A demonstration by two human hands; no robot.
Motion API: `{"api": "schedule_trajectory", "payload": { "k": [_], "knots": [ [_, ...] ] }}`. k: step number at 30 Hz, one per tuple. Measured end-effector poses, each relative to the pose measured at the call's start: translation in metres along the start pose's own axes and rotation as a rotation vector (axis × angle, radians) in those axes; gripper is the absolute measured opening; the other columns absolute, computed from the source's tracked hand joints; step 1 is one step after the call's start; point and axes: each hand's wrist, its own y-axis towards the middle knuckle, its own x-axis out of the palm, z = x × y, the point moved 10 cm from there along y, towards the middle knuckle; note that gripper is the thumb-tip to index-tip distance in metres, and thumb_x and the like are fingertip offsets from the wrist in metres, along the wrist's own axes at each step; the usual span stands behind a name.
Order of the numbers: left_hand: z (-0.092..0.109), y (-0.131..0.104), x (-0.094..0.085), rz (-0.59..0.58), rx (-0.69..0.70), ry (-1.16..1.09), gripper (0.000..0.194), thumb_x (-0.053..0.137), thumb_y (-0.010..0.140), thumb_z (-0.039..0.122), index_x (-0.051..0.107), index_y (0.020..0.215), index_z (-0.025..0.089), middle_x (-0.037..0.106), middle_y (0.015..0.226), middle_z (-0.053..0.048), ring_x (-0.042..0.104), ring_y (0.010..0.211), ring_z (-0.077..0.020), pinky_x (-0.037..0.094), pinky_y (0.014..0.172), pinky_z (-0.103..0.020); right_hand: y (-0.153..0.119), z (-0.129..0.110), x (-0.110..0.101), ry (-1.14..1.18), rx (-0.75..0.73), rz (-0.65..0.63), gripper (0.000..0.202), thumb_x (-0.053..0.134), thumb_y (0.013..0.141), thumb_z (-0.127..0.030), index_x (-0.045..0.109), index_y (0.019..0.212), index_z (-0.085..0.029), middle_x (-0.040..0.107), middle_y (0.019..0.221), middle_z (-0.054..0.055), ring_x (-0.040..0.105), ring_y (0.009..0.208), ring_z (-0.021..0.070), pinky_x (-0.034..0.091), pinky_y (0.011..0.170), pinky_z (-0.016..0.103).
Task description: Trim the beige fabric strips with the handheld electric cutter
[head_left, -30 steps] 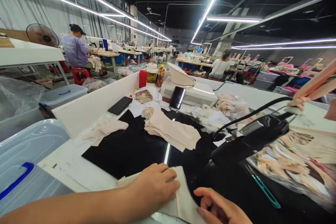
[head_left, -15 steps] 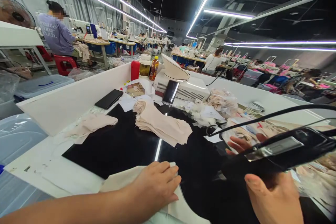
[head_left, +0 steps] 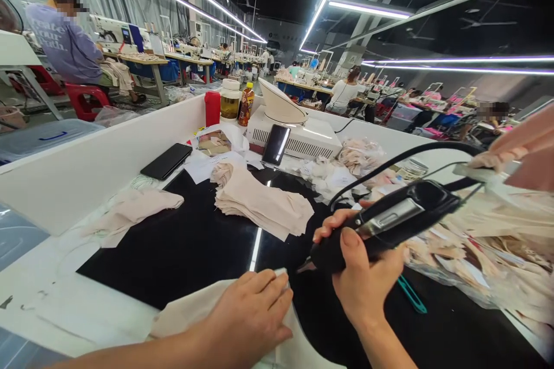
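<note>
My left hand lies over a pale beige fabric piece at the bottom of the view, its fingers together on a whitish edged item, mostly hidden beneath them. My right hand is wrapped round a black handheld tool with a silver plate and a cable. The tool's pointed metal tip is directed left, over the black table surface, a little right of my left hand. Beyond both hands sits a stack of beige fabric pieces.
A black phone, an upright phone and a white machine stand at the back. Bagged fabric is piled right, near a teal tool. Pink cloth hangs upper right. Other people sit beyond the white partition.
My right hand has closed round the black tool and brought it left, tip toward my left hand. The teal tool now shows. The view has shifted slightly; my left hand stays on the fabric.
</note>
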Motion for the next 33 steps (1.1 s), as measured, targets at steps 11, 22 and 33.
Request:
{"api": "schedule_trajectory", "payload": {
  "k": [11, 22, 33],
  "knots": [
    [0.004, -0.003, -0.015, 0.103, 0.021, 0.043, 0.042, 0.056, 0.111, 0.049, 0.071, 0.123, 0.012, 0.075, 0.131, -0.009, 0.065, 0.116, -0.0231, 0.050, 0.091, -0.033, -0.003, 0.009, 0.014, 0.067, -0.029, -0.037, 0.045, 0.084, 0.087, -0.040, 0.054, 0.119, -0.030, 0.065, 0.084, -0.005, 0.064, 0.064, 0.0141, 0.059, 0.058, 0.030],
    [0.002, -0.003, -0.014, 0.061, 0.035, 0.081, 0.039, 0.060, 0.109, 0.048, 0.071, 0.123, 0.012, 0.074, 0.132, -0.008, 0.064, 0.118, -0.0223, 0.050, 0.087, -0.032, -0.006, 0.011, 0.020, 0.183, -0.007, -0.053, 0.043, 0.087, 0.085, -0.038, 0.060, 0.118, -0.029, 0.067, 0.083, -0.003, 0.064, 0.065, 0.0142, 0.059, 0.055, 0.028],
    [0.005, -0.005, -0.010, 0.005, 0.035, 0.091, 0.043, 0.062, 0.108, 0.049, 0.069, 0.128, 0.012, 0.070, 0.138, -0.010, 0.063, 0.119, -0.0233, 0.050, 0.088, -0.032, -0.009, 0.014, 0.021, 0.193, -0.024, -0.084, 0.041, 0.085, 0.089, -0.034, 0.060, 0.121, -0.029, 0.068, 0.085, -0.003, 0.065, 0.068, 0.0143, 0.060, 0.058, 0.029]
  ]
}}
